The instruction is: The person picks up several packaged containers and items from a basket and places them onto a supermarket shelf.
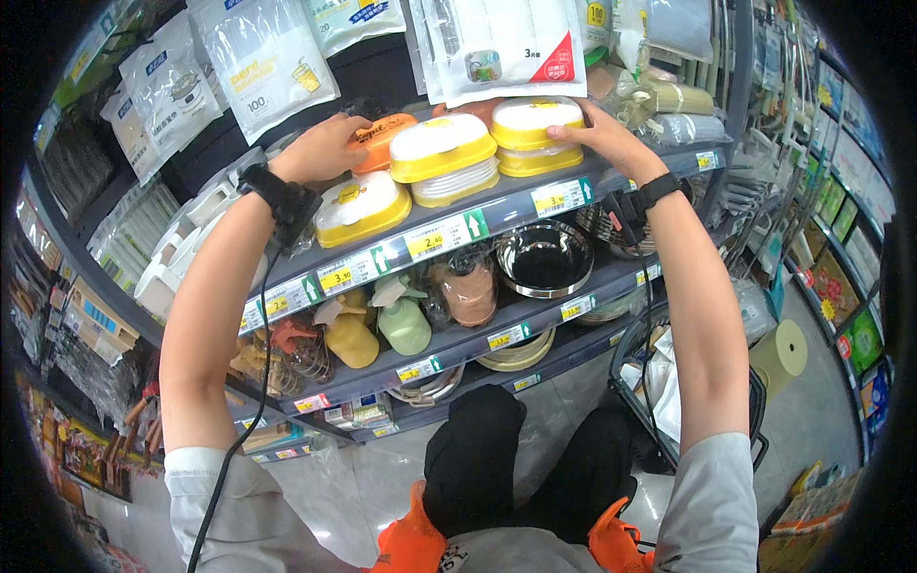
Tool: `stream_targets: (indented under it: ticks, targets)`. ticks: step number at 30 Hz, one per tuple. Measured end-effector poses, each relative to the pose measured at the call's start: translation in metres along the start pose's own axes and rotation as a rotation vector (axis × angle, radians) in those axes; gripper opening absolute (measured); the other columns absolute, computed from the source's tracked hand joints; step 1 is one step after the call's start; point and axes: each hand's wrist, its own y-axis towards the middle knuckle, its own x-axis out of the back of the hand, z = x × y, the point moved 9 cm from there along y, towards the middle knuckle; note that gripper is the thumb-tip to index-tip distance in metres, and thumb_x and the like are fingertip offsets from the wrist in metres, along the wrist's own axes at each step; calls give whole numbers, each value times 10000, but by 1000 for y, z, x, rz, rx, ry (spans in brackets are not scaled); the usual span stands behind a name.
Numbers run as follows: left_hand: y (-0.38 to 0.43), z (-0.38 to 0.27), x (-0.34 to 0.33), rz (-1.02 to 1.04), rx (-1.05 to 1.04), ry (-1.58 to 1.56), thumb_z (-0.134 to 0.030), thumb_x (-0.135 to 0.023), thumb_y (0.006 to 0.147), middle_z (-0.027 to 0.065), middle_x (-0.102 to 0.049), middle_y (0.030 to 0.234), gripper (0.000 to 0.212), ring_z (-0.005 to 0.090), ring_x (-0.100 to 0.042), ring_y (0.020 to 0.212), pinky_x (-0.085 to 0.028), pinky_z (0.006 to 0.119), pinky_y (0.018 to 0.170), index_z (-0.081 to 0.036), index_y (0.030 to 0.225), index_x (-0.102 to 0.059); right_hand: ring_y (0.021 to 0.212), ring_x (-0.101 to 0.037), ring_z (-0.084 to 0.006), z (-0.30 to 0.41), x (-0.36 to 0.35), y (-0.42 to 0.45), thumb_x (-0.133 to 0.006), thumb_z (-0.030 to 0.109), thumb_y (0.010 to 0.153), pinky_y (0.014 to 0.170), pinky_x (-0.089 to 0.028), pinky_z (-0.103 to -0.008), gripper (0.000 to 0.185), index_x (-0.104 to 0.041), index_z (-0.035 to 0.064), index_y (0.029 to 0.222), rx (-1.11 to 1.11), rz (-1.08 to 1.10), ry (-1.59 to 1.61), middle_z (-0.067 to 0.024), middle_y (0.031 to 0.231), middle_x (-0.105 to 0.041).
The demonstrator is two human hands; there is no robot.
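My left hand (326, 147) has its fingers at the left end of an orange lidded plastic box (390, 136) on the upper shelf. At the right, my right hand (609, 140) grips the upper white-and-yellow lidded box (537, 123) of a stack, its thumb on the front and its other fingers partly hidden behind. Below that box sits another yellow-based one (541, 160). Between my hands, a white-lidded yellow box (443, 147) rests above a white ribbed stack (455, 184). A single white-and-yellow box (363, 208) lies at the shelf's front, below my left hand.
Hanging plastic packets (501, 50) overhang the boxes. White mugs (172, 265) stand on the left. The shelf edge carries price labels (444, 236). Lower down are spray bottles (403, 322) and a steel bowl (544, 258). A black basket (758, 415) stands beside my right leg.
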Motion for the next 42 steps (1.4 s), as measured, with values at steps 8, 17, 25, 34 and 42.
stream_targets:
  ticks: [8, 17, 25, 34, 42]
  targets:
    - [10, 2, -8, -7, 48, 116, -200, -540, 960, 198, -631, 1204, 356, 369, -612, 1115, -488, 416, 975, -8, 1239, -651, 1266, -543, -233, 9, -1, -2, -836, 462, 789, 1082, -412, -341, 918, -423, -18, 1454, 23, -32, -53, -168, 1382, -564]
    - [19, 14, -12, -39, 31, 139, -189, -531, 949, 229, -628, 1222, 403, 382, -617, 1116, -491, 424, 974, -13, 1302, -607, 1346, -469, -256, 6, -2, 1, -832, 479, 777, 1135, -347, -359, 993, -353, 6, 1506, 43, 7, -60, -173, 1448, -501]
    - [20, 8, -14, 49, 35, 162, -223, -564, 943, 225, -615, 1260, 453, 384, -615, 1133, -487, 419, 996, -36, 1356, -563, 1334, -488, -258, -7, 4, 5, -854, 397, 785, 1121, -380, -354, 982, -336, -32, 1500, 54, -6, -54, -187, 1451, -495]
    - [19, -23, 11, -31, -46, -89, -238, -483, 1023, 206, -590, 1313, 426, 328, -552, 1252, -445, 386, 1062, -28, 1391, -528, 1255, -558, -285, 6, 10, -12, -853, 440, 779, 1063, -447, -366, 993, -356, -89, 1457, 95, -119, -160, -232, 1355, -566]
    - [71, -63, -19, 239, -171, -400, -257, -340, 1024, 187, -529, 1456, 479, 299, -515, 1320, -358, 375, 1142, -25, 1393, -539, 1254, -560, -295, -4, 6, 0, -831, 451, 801, 1062, -447, -370, 937, -407, -114, 1416, 146, -157, -67, -246, 1355, -565]
